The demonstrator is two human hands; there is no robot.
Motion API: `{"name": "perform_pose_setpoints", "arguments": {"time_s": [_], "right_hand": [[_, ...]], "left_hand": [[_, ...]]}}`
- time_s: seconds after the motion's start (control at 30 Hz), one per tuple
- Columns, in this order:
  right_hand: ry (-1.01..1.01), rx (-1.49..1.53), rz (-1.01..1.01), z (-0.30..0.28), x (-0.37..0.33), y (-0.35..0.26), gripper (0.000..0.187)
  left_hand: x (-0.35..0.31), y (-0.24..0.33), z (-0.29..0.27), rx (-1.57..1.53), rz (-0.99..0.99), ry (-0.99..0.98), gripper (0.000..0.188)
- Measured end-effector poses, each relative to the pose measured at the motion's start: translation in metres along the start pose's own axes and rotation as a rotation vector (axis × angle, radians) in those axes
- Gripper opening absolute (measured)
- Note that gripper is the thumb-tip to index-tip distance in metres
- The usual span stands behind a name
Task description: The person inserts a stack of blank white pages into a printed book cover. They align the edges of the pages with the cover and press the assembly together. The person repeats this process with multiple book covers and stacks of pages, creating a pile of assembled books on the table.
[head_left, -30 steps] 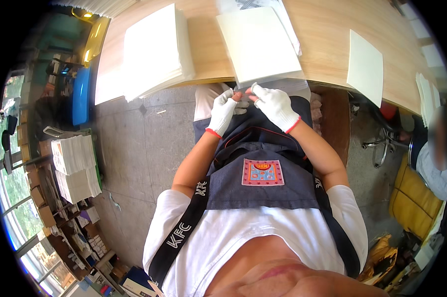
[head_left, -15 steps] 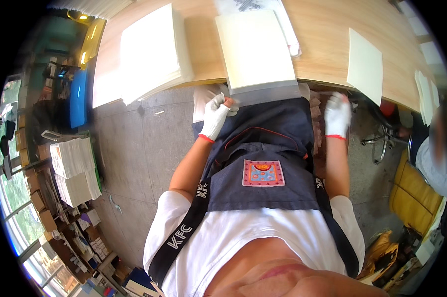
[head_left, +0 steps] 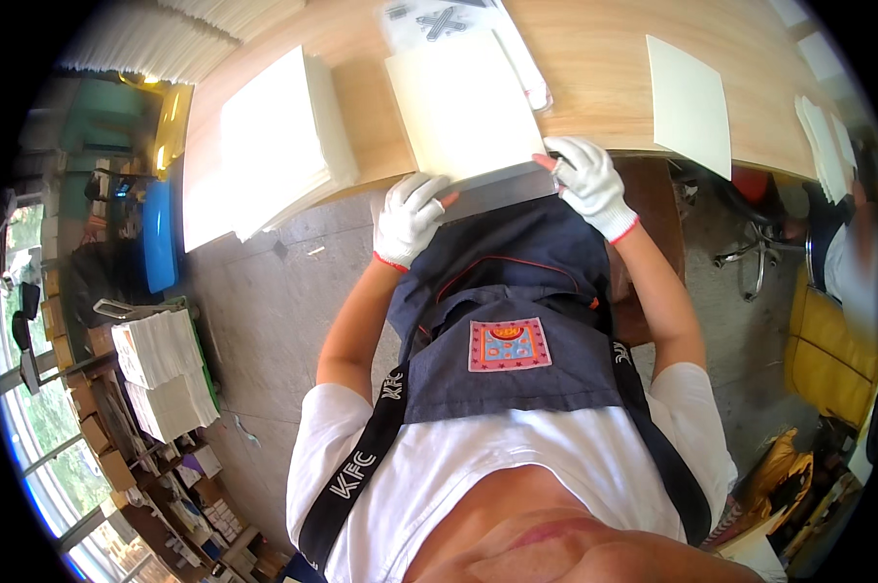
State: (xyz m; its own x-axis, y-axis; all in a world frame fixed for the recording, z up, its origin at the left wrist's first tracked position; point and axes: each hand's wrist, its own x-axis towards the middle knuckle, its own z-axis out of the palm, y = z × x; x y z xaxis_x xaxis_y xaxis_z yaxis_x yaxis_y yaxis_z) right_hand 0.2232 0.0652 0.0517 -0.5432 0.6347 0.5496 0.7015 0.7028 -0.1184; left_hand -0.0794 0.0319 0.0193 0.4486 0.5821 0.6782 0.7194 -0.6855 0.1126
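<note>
A cream, flat rectangular sheet or thin pile of sheets (head_left: pixel 468 107) lies at the table's near edge in front of me. A smooth grey strip (head_left: pixel 502 190) shows along its near side, just over my lap. My left hand (head_left: pixel 408 219), in a white knit glove with bare thumb tip, is at the near left corner, fingers half bent, thumb apart. At the near right corner my right hand (head_left: pixel 591 183), gloved alike, has its fingers apart and one bare fingertip toward the sheet's edge. Whether either hand touches the sheet or the strip is hard to tell.
A thick pile of white sheets (head_left: pixel 274 146) overhangs the table edge at left. Behind the middle sheet lies a printed clear packet (head_left: pixel 439 21). At right, a single cream sheet (head_left: pixel 691 107) juts past the edge. Bundled papers (head_left: pixel 167 374) stand at lower left; a yellow seat (head_left: pixel 832 355) is at right.
My right hand has come in from the right to the sheet's near right corner. My left hand has shifted slightly left and down, to the near left corner. The view has moved a little.
</note>
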Motion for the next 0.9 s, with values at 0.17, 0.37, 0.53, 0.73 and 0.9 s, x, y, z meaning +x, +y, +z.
{"name": "perform_pose_setpoints", "arguments": {"time_s": [0.17,0.37,0.53,0.73,0.9], "right_hand": [[0.056,0.267,0.187,0.041,-0.016,0.011,0.012],[0.061,0.382,0.924,0.065,-0.007,-0.025,0.022],[0.099,0.870,1.173,0.053,-0.022,-0.010,0.037],[-0.124,1.265,1.264,0.058,-0.021,-0.013,0.023],[-0.050,1.737,1.157,0.063,0.036,-0.045,0.014]], "left_hand": [[-0.015,0.003,0.000,-0.098,-0.312,-0.039,0.019],[-0.034,0.012,0.039,-0.919,-1.346,0.485,0.022],[-0.029,0.017,0.029,-1.282,-1.589,0.601,0.025],[0.036,0.025,-0.022,-0.915,-1.116,0.158,0.027],[0.040,0.004,-0.099,-0.392,-0.837,0.131,0.020]]}}
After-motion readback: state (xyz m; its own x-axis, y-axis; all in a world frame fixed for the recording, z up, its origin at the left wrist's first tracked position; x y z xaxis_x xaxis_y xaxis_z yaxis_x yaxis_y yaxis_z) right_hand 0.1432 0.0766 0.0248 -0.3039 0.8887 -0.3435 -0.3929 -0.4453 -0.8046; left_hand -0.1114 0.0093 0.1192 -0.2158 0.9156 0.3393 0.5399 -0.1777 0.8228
